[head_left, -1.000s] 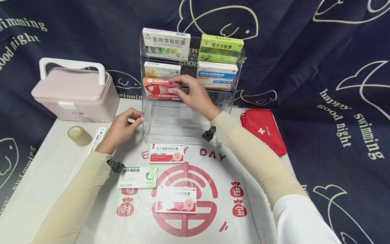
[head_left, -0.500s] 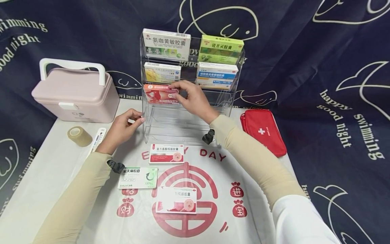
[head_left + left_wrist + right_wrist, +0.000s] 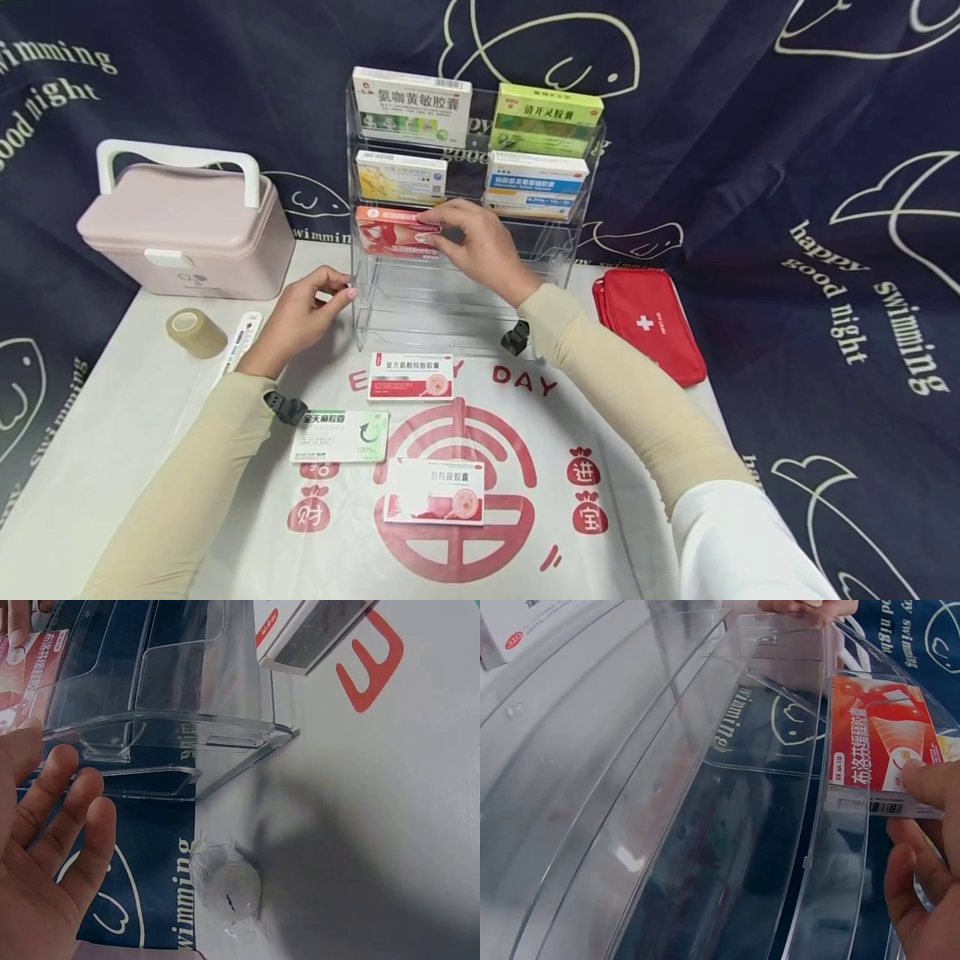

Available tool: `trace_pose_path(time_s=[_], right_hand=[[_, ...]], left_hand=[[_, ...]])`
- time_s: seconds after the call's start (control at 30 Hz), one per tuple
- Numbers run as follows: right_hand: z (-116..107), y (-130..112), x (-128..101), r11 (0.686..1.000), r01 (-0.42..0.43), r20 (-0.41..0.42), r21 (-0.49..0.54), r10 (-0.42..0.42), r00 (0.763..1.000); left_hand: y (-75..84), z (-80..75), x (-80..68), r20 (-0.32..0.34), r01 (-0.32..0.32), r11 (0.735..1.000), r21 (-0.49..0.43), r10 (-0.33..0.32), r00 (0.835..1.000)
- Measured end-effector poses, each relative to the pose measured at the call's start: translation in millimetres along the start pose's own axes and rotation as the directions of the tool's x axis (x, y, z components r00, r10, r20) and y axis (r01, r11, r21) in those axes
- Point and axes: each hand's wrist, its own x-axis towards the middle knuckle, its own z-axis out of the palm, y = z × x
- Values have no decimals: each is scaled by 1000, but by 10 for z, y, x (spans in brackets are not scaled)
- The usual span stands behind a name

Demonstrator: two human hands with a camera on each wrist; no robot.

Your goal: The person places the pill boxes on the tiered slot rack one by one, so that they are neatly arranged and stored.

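In the head view my right hand pinches a red-orange medicine box by its right end. The box stands in the third tier, left side, of a clear plastic display rack. The right wrist view shows the thumb on the printed front of this medicine box, its lower part behind a clear tier front. My left hand holds the rack's left side edge between thumb and fingers; the left wrist view shows the hand at that edge.
Upper tiers hold a white box, a green box, a yellow-white box and a blue-white box. Several medicine boxes lie in front. A pink case, tan roll and red pouch flank the rack.
My right hand has moved slightly down with the red-orange medicine box, which sits lower in the third tier than a second ago. The left hand has stayed at the rack's edge.
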Motion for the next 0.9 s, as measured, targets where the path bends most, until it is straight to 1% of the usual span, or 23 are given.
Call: trace_pose_path(time_s=[0.13,0.37,0.47,0.53,0.67,0.77,0.8,0.83,0.87,0.9], right_hand=[[-8,-17,-20,999,2,-4,-40,-3,1000],[-5,-40,-38,998,3,-6,-63,-3,1000],[-12,-41,-54,998,5,-27,-65,-7,1000],[-30,-50,-70,999,16,-61,-46,-19,998],[-75,-79,-124,997,72,-152,39,-65,986],[-82,-120,-234,987,122,-181,104,-102,978],[-74,-137,-294,984,129,-166,120,-108,980],[-60,-151,-367,982,131,-135,135,-113,984],[-40,-163,-449,981,128,-85,143,-117,990],[-18,-173,-539,984,119,-17,133,-117,993]], left_hand=[[0,-7,1,-3,1,1000,1,-1,1000],[0,-10,0,-3,1,1000,-4,-1,1000],[1,-6,4,0,1,1000,-3,-1,1000],[1,-5,8,3,0,1000,-4,0,1000],[-3,-4,16,6,-3,1000,-6,3,1000],[-6,-3,16,8,-1,1000,-3,1,1000],[-6,-3,15,9,0,1000,-1,0,1000],[-4,-3,13,9,1,1000,0,-1,1000],[-1,-4,12,10,1,1000,1,-1,1000],[1,-5,12,11,0,1000,2,0,1000]])
